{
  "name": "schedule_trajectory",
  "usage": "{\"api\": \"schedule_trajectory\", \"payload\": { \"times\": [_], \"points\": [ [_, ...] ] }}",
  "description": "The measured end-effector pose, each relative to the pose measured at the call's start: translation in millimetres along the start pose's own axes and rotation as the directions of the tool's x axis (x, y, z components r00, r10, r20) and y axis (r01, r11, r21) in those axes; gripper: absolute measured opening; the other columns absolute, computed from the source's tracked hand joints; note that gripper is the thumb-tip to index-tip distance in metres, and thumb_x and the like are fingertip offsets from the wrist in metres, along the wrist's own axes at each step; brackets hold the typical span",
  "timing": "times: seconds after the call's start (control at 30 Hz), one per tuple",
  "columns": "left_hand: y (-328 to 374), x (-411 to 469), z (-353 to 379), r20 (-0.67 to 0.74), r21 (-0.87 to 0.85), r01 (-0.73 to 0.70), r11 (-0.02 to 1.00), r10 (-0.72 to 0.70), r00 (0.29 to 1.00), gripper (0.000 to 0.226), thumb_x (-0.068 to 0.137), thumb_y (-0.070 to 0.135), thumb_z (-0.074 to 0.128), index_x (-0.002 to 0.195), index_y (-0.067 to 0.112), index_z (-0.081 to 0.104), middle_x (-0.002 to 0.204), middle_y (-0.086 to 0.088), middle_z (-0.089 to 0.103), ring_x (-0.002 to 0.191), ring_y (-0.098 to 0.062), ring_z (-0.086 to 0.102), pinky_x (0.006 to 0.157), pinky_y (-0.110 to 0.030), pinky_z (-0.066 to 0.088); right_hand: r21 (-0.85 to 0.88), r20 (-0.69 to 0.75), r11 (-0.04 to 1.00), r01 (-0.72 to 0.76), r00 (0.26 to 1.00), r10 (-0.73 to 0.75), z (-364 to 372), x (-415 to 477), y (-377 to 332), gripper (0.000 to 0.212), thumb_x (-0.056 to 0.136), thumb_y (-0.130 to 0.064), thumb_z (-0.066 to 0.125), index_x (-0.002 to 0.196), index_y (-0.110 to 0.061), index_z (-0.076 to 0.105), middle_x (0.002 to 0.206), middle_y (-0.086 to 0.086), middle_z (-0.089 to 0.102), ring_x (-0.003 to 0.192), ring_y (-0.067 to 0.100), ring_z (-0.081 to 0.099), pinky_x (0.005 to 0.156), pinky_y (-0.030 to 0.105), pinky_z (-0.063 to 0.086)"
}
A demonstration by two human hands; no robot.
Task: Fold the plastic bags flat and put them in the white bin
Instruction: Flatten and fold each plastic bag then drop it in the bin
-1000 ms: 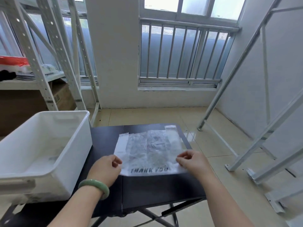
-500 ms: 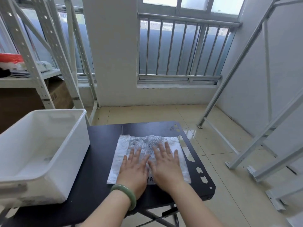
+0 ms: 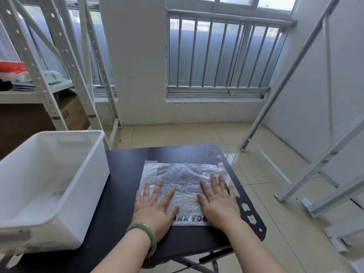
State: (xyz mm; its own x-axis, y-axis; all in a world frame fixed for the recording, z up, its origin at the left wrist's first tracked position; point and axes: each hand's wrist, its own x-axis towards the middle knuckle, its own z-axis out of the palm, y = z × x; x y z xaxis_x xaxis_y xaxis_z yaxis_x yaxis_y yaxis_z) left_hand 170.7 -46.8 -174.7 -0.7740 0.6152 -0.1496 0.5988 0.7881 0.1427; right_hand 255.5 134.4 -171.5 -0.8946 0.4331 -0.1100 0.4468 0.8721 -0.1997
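Observation:
A clear plastic bag (image 3: 182,178) printed with dark letters lies flat on the black table (image 3: 126,166). My left hand (image 3: 155,205), a green bangle on its wrist, presses on the bag's left side with straight spread fingers. My right hand (image 3: 218,201) lies flat on the bag's right side in the same way. The white bin (image 3: 84,174) stands on the table's left part, close beside the bag, and something pale and translucent lies on its bottom.
White metal shelving (image 3: 59,66) with a cardboard box (image 3: 72,113) under it stands behind the bin. Slanted metal frames (image 3: 315,164) occupy the floor to the right. A barred window (image 3: 216,56) faces me. The table's right edge (image 3: 250,209) has cut-out holes.
A second ago both hands pinched the bag's near corners. They then laid flat together on its middle, and have now slid apart toward its left and right sides.

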Motion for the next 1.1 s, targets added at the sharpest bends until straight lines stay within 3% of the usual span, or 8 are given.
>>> {"api": "schedule_trajectory", "payload": {
  "times": [0.1, 0.17, 0.27, 0.43, 0.57, 0.87, 0.97, 1.1],
  "points": [
    [-5.3, 0.2, 1.0, -0.007, -0.018, 0.007, 1.0, -0.007, 1.0, 0.12, 0.027, 0.075, -0.046, 0.141, 0.052, -0.014, 0.145, 0.012, -0.034, 0.142, -0.025, -0.024, 0.114, -0.046, -0.014, 0.092, -0.148, 0.991, 0.096, 0.986, -0.082, 1.8, -0.5, 4.3, 0.055, 0.1, -0.045, 0.028, 0.15, -0.037, 0.007, 0.152, -0.017, -0.01, 0.145, 0.011, -0.014, 0.117, 0.04, -0.009],
    [-6.5, 0.0, 0.6, -0.018, -0.012, -0.008, 1.0, 0.008, 1.0, 0.118, 0.028, 0.075, -0.046, 0.14, 0.052, -0.016, 0.141, 0.013, -0.036, 0.142, -0.024, -0.025, 0.114, -0.046, -0.015, 0.173, -0.414, 0.965, 0.198, 0.903, -0.111, 0.3, -2.1, 8.1, 0.051, 0.09, -0.025, 0.057, 0.139, -0.03, 0.042, 0.147, -0.011, 0.036, 0.143, 0.015, 0.023, 0.113, 0.035, 0.012],
    [-7.0, 0.7, -0.1, -0.081, -0.031, -0.047, 0.998, 0.045, 0.996, 0.112, 0.036, 0.075, -0.044, 0.141, 0.052, -0.012, 0.144, 0.008, -0.033, 0.141, -0.025, -0.025, 0.11, -0.043, -0.022, 0.189, -0.622, 0.969, 0.162, 0.783, -0.009, 3.6, -3.5, 13.0, 0.059, 0.061, -0.009, 0.078, 0.111, -0.028, 0.052, 0.105, 0.0, 0.058, 0.109, 0.019, 0.045, 0.094, 0.037, 0.036],
    [19.1, -9.7, -13.1, -0.142, 0.056, -0.341, 0.938, 0.346, 0.927, 0.06, 0.084, 0.071, 0.009, 0.139, 0.054, 0.024, 0.157, 0.003, 0.008, 0.145, -0.023, 0.004, 0.115, -0.038, -0.005, 0.335, -0.467, 0.942, 0.015, 0.871, 0.152, 2.7, -4.6, 13.0, 0.062, 0.075, -0.018, 0.059, 0.134, -0.027, 0.042, 0.117, 0.0, 0.054, 0.117, 0.022, 0.044, 0.103, 0.04, 0.03],
    [23.7, -13.5, -7.5, -0.063, 0.058, -0.497, 0.866, 0.5, 0.864, 0.034, 0.079, 0.055, 0.037, 0.108, 0.057, 0.054, 0.111, 0.014, 0.061, 0.097, -0.009, 0.059, 0.09, -0.025, 0.038, 0.234, -0.31, 0.97, -0.066, 0.941, 0.138, -3.1, -5.1, 15.0, 0.059, 0.078, -0.036, 0.03, 0.132, -0.026, 0.051, 0.147, -0.006, 0.038, 0.142, 0.014, 0.019, 0.114, 0.036, 0.011],
    [-11.7, -6.3, -20.8, -0.225, -0.118, -0.386, 0.915, 0.354, 0.908, 0.051, 0.07, 0.005, 0.054, 0.101, 0.045, 0.057, 0.114, 0.01, 0.055, 0.105, -0.01, 0.047, 0.09, -0.035, 0.049, 0.216, -0.263, 0.976, 0.025, 0.964, 0.034, -17.3, -13.2, 14.6, 0.04, 0.093, -0.027, 0.047, 0.133, -0.028, 0.053, 0.137, -0.016, 0.051, 0.131, 0.005, 0.04, 0.108, 0.031, 0.025],
    [-17.2, -10.7, -14.4, -0.223, -0.129, -0.423, 0.897, 0.39, 0.894, 0.033, 0.084, 0.04, 0.047, 0.115, 0.038, 0.058, 0.132, 0.011, 0.043, 0.119, -0.009, 0.044, 0.105, -0.026, 0.034, 0.181, -0.213, 0.983, 0.018, 0.977, 0.021, -22.2, -15.2, 11.8, 0.045, 0.093, -0.031, 0.046, 0.138, -0.032, 0.045, 0.138, -0.018, 0.049, 0.131, 0.007, 0.039, 0.107, 0.032, 0.026],
    [-10.6, -8.1, -12.3, -0.252, -0.095, -0.511, 0.855, 0.476, 0.843, 0.027, 0.076, 0.052, 0.045, 0.091, 0.039, 0.064, 0.103, 0.016, 0.06, 0.088, -0.004, 0.061, 0.079, -0.016, 0.048, 0.209, -0.151, 0.972, 0.107, 0.986, -0.076, -29.6, -20.6, 6.8, 0.045, 0.084, -0.048, 0.058, 0.127, -0.036, 0.049, 0.141, -0.016, 0.038, 0.138, 0.007, 0.022, 0.114, 0.035, 0.014]
  ]
}}
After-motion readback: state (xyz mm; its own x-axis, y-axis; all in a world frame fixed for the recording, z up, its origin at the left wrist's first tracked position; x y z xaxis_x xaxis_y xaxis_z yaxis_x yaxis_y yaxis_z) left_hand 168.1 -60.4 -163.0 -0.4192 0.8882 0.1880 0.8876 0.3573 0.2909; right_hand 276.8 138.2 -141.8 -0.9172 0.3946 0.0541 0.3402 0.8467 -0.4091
